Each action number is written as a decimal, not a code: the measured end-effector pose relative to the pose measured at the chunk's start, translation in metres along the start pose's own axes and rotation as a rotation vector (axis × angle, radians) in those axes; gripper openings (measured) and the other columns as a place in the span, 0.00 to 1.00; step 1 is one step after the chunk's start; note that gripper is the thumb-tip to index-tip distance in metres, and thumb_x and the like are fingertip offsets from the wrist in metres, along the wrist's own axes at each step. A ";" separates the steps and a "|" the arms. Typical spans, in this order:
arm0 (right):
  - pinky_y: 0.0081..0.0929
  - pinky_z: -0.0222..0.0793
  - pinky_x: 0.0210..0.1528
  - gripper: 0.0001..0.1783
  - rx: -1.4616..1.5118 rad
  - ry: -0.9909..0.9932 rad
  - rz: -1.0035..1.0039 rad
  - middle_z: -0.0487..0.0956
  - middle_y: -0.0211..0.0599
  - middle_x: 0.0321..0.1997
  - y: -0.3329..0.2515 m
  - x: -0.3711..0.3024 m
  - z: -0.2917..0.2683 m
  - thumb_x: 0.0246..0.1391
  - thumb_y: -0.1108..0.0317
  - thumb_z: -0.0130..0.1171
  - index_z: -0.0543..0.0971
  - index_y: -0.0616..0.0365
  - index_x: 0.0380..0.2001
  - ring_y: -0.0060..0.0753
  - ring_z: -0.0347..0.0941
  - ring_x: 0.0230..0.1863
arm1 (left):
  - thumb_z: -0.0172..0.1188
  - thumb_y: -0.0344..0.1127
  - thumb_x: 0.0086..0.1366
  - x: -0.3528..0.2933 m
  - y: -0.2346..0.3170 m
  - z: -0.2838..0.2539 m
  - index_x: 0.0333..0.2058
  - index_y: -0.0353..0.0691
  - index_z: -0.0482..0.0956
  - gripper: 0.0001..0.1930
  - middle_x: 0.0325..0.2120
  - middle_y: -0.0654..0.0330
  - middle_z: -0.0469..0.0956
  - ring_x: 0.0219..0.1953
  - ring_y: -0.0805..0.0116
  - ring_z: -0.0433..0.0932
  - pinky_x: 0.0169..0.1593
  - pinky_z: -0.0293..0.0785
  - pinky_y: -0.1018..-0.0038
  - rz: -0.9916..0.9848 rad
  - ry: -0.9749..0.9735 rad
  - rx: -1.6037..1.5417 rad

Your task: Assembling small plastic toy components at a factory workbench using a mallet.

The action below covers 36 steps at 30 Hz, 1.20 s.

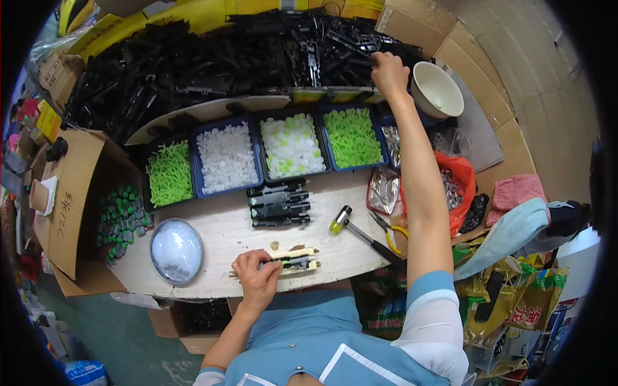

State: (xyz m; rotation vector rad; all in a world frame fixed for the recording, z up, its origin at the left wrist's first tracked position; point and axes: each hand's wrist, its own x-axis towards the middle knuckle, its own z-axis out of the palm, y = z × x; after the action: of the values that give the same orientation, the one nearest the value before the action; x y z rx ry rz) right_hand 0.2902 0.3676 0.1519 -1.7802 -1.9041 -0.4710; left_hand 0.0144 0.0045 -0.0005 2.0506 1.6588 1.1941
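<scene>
The right hand (389, 72) is stretched far across the desk (219, 235), fingers closed on a piece in the black parts heap (212, 61), while the left hand (256, 275) near the body pinches a black part (293, 262) lying lengthwise left-to-right on a wooden jig (297, 254).

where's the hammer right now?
In the head view the hammer lies on the white worktable, right of centre, between the stack of black parts and the yellow-handled pliers, just left of the person's outstretched right forearm.
</scene>
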 end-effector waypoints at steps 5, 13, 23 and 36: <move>0.57 0.53 0.50 0.20 -0.028 -0.242 0.068 0.73 0.32 0.49 -0.011 0.021 0.029 0.47 0.69 0.50 0.75 0.42 0.45 0.40 0.64 0.54 | 0.64 0.30 0.44 0.001 0.001 0.000 0.24 0.45 0.78 0.06 0.30 0.64 0.71 0.39 0.63 0.66 0.43 0.53 0.66 0.004 -0.007 0.000; 0.57 0.52 0.49 0.13 0.153 -0.261 -0.160 0.74 0.30 0.43 -0.020 0.007 -0.010 0.48 0.66 0.56 0.79 0.48 0.39 0.37 0.64 0.53 | 0.64 0.30 0.45 0.001 0.000 0.000 0.24 0.45 0.78 0.05 0.29 0.65 0.71 0.39 0.64 0.66 0.44 0.53 0.66 -0.004 0.002 0.001; 0.27 0.65 0.41 0.14 0.854 -0.348 -0.161 0.74 0.36 0.35 -0.016 -0.047 -0.042 0.45 0.71 0.58 0.76 0.60 0.38 0.33 0.70 0.37 | 0.64 0.31 0.45 -0.002 0.001 0.000 0.24 0.45 0.78 0.05 0.29 0.65 0.71 0.39 0.63 0.66 0.45 0.54 0.65 0.007 0.013 0.004; 0.20 0.64 0.43 0.12 1.048 -0.553 -0.187 0.72 0.28 0.38 -0.040 -0.140 -0.038 0.51 0.69 0.55 0.75 0.59 0.40 0.23 0.68 0.40 | 0.64 0.32 0.47 -0.001 0.008 -0.013 0.32 0.44 0.79 0.11 0.33 0.63 0.72 0.40 0.65 0.65 0.44 0.54 0.68 -0.004 0.074 -0.020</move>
State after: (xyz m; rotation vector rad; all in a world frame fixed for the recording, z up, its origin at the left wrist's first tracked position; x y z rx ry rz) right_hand 0.2589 0.2274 0.1075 -1.0520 -2.0470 0.9161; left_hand 0.0107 -0.0028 0.0120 2.0130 1.6760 1.2948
